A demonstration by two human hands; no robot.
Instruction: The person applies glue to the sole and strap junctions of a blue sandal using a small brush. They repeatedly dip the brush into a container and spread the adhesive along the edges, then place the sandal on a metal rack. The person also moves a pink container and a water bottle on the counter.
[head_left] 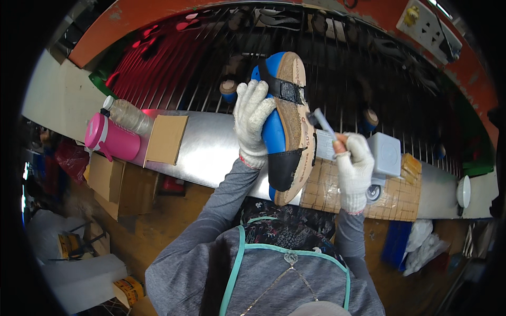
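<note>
A half-made sandal with a cork footbed (290, 113) and black straps (285, 169) sits on a blue shoe last (273, 131). It is held up lengthwise, its pale underside turned to the right. My left hand (252, 118), in a white knit glove, grips the last from the left side. In my gloved right hand (354, 168), the bare thumb and finger pinch a small brush (324, 124) with a pale handle. The dark brush head is right beside the edge of the sole; whether it touches cannot be made out.
Behind the metal ledge (205, 139) runs a rack of metal rods (203, 95) with more lasts (370, 118). A white square container (385, 152) stands by taped cardboard (329, 192). At left are a pink jug (121, 139), a plastic bottle (130, 117) and a cardboard piece (167, 139).
</note>
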